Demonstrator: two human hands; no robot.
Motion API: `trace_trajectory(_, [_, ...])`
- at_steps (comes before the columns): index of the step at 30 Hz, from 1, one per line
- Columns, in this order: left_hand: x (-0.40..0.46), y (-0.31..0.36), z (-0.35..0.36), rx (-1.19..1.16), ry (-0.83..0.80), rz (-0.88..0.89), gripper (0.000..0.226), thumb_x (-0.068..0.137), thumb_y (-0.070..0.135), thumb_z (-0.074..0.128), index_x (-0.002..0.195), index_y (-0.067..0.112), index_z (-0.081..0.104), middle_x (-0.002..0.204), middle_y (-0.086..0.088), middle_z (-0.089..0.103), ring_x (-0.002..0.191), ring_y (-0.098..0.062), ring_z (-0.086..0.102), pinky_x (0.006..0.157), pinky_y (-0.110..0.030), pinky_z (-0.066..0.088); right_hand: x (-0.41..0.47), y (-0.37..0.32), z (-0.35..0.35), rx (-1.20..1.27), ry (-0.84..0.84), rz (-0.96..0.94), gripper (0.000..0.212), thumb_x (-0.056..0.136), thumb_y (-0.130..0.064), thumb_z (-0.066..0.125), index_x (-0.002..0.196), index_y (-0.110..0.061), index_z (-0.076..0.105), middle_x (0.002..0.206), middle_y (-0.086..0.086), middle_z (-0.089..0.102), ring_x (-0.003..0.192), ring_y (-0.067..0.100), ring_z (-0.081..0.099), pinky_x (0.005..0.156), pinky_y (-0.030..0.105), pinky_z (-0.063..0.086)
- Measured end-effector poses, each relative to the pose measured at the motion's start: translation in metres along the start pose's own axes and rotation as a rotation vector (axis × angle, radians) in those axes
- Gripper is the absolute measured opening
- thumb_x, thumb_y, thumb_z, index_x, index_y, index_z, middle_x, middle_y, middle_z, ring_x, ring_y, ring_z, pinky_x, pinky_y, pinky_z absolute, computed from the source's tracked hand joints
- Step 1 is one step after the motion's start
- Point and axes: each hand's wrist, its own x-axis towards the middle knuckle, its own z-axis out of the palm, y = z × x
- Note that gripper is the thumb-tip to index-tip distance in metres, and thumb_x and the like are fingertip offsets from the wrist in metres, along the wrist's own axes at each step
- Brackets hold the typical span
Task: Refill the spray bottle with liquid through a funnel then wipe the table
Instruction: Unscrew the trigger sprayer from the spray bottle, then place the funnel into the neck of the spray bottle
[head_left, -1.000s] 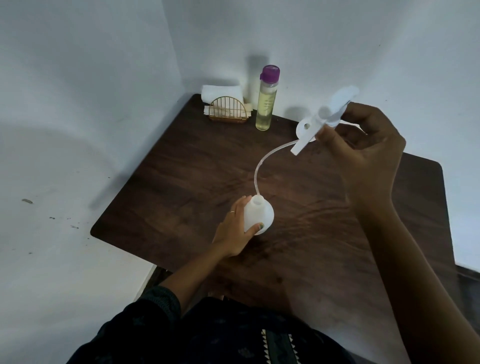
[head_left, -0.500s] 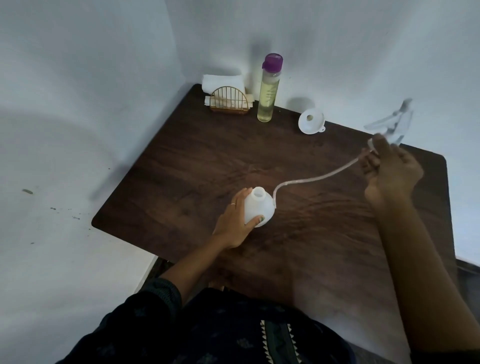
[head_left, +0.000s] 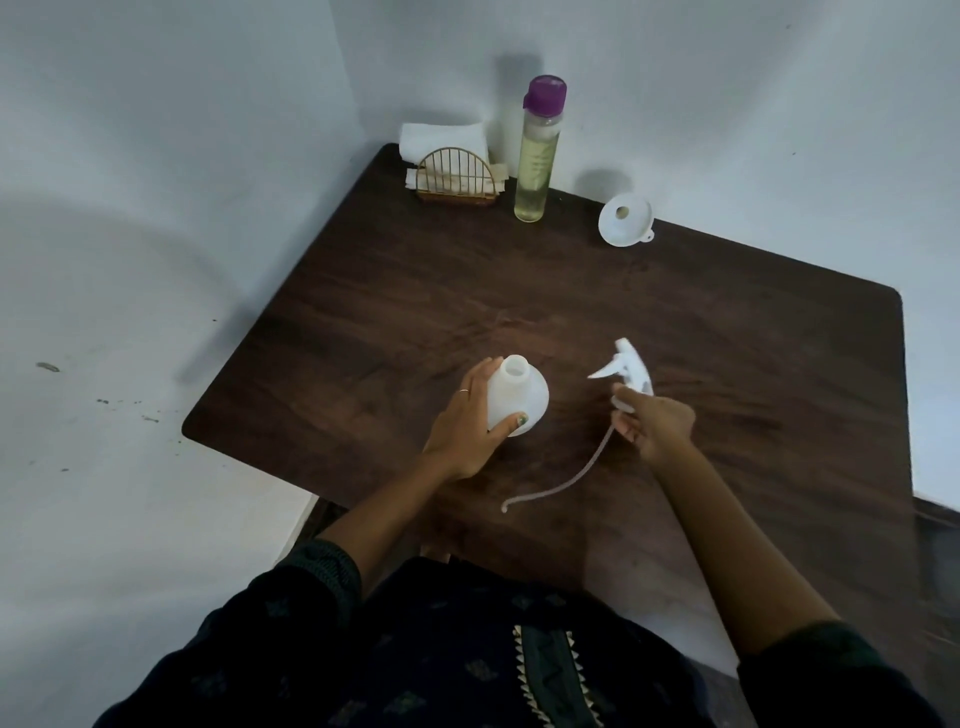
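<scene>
Dark wood tabletop (head_left: 571, 291) pushed into corner of pale grey walls (head_left: 156, 156).

Left hand (head_left: 467, 421) wrapped round white spray bottle (head_left: 517, 395), fingers on far-left side, thumb curled across near side; thin ring on one finger. Bottle upright near tabletop centre, neck open, no cap on.

Right hand (head_left: 657, 423) just right of bottle, not touching it, pinching removed spray head (head_left: 626, 371) at its collar between thumb and curled fingers. Trigger and nozzle sticking out on far side of hand, slightly blurred. Dip tube (head_left: 566, 480) trailing from under hand toward near left, curved, free end low over near part of tabletop; contact with wood not clear.

White funnel (head_left: 625, 218) at far edge, right of centre, wide mouth tipped toward camera, small tab on right rim, well apart from both hands.

Tall clear refill bottle (head_left: 537, 156) with purple cap, pale yellow liquid inside, upright at far edge left of funnel.

Gold wire napkin holder (head_left: 457, 176) in far-left corner just beside refill bottle, white folded napkins (head_left: 441, 140) stacked in it.

Dark patterned sleeves (head_left: 311, 587) and clothing along near edge of view. Few dark specks on left wall.
</scene>
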Motion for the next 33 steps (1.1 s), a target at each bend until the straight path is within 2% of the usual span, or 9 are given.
trace_trajectory(8, [0.0, 0.001, -0.001, -0.007, -0.002, -0.001, 0.078, 0.087, 0.046, 0.062, 0.147, 0.024, 0.019, 0.154, 0.0, 0.025, 0.133, -0.021, 0.036, 0.106, -0.046, 0.042, 0.003, 0.03, 0.02, -0.311, 0.042, -0.053, 0.037, 0.069, -0.008, 0.081, 0.097, 0.005, 0.062, 0.097, 0.019, 0.067, 0.059, 0.019, 0.064, 0.047, 0.026, 0.054])
trace_trajectory(14, [-0.003, 0.001, -0.003, -0.036, 0.003, 0.004, 0.077, 0.085, 0.047, 0.063, 0.147, 0.025, 0.022, 0.153, 0.003, 0.027, 0.133, -0.02, 0.037, 0.105, -0.045, 0.041, -0.002, 0.031, 0.023, -0.404, 0.06, -0.123, 0.037, 0.072, -0.015, 0.081, 0.1, 0.001, 0.062, 0.093, 0.017, 0.067, 0.058, 0.019, 0.063, 0.039, 0.022, 0.052])
trace_trajectory(18, [-0.001, -0.001, -0.005, -0.067, -0.038, -0.025, 0.083, 0.082, 0.054, 0.063, 0.147, 0.032, 0.018, 0.153, 0.007, 0.026, 0.134, -0.019, 0.034, 0.108, -0.043, 0.037, 0.004, 0.035, 0.021, -0.453, 0.063, -0.167, 0.032, 0.074, -0.031, 0.078, 0.089, -0.007, 0.064, 0.093, 0.012, 0.067, 0.078, 0.025, 0.066, 0.046, 0.03, 0.053])
trace_trajectory(22, [0.0, -0.006, -0.001, -0.136, -0.053, -0.052, 0.088, 0.079, 0.069, 0.051, 0.15, 0.034, 0.012, 0.156, 0.008, 0.022, 0.14, -0.016, 0.027, 0.114, -0.043, 0.029, 0.007, 0.032, 0.016, -0.439, 0.121, -0.199, 0.026, 0.084, -0.036, 0.063, 0.078, -0.011, 0.06, 0.081, 0.009, 0.063, 0.071, 0.024, 0.061, 0.064, 0.04, 0.055])
trace_trajectory(25, [0.006, -0.007, 0.003, -0.24, 0.005, -0.109, 0.089, 0.073, 0.082, 0.033, 0.148, 0.038, 0.017, 0.155, 0.009, 0.024, 0.139, -0.014, 0.029, 0.115, -0.042, 0.027, 0.015, 0.025, 0.012, -0.399, 0.184, -0.162, 0.025, 0.086, -0.036, 0.052, 0.082, -0.011, 0.058, 0.081, 0.006, 0.061, 0.077, 0.026, 0.061, 0.076, 0.045, 0.053])
trace_trajectory(27, [0.015, -0.004, 0.002, -0.359, 0.099, -0.136, 0.095, 0.069, 0.087, 0.029, 0.147, 0.032, 0.025, 0.151, 0.004, 0.03, 0.133, -0.013, 0.036, 0.111, -0.037, 0.031, 0.022, 0.02, 0.009, -0.387, 0.23, -0.169, 0.023, 0.085, -0.032, 0.047, 0.078, -0.011, 0.053, 0.075, 0.004, 0.057, 0.076, 0.026, 0.058, 0.077, 0.046, 0.051])
trace_trajectory(29, [0.027, -0.001, -0.003, -0.455, 0.199, -0.173, 0.086, 0.076, 0.078, 0.029, 0.144, 0.025, 0.032, 0.147, -0.001, 0.035, 0.128, -0.013, 0.04, 0.107, -0.033, 0.034, 0.029, 0.013, 0.007, -0.398, 0.274, -0.208, 0.022, 0.086, -0.026, 0.045, 0.072, -0.01, 0.05, 0.069, 0.002, 0.052, 0.075, 0.027, 0.055, 0.075, 0.045, 0.048])
trace_trajectory(31, [0.044, -0.001, -0.011, -0.505, 0.263, -0.221, 0.071, 0.083, 0.063, 0.026, 0.142, 0.025, 0.035, 0.147, -0.005, 0.037, 0.13, -0.019, 0.042, 0.109, -0.041, 0.034, 0.038, 0.005, 0.006, -0.402, 0.295, -0.238, 0.023, 0.088, -0.022, 0.044, 0.067, -0.011, 0.048, 0.067, 0.002, 0.05, 0.073, 0.026, 0.052, 0.069, 0.041, 0.044])
trace_trajectory(33, [0.063, -0.003, -0.019, -0.512, 0.29, -0.249, 0.07, 0.083, 0.062, 0.023, 0.141, 0.026, 0.037, 0.146, -0.004, 0.038, 0.13, -0.022, 0.042, 0.11, -0.049, 0.034, 0.048, -0.004, 0.006, -0.406, 0.302, -0.261, 0.023, 0.089, -0.018, 0.043, 0.069, -0.008, 0.048, 0.068, 0.003, 0.05, 0.071, 0.023, 0.049, 0.065, 0.035, 0.037])
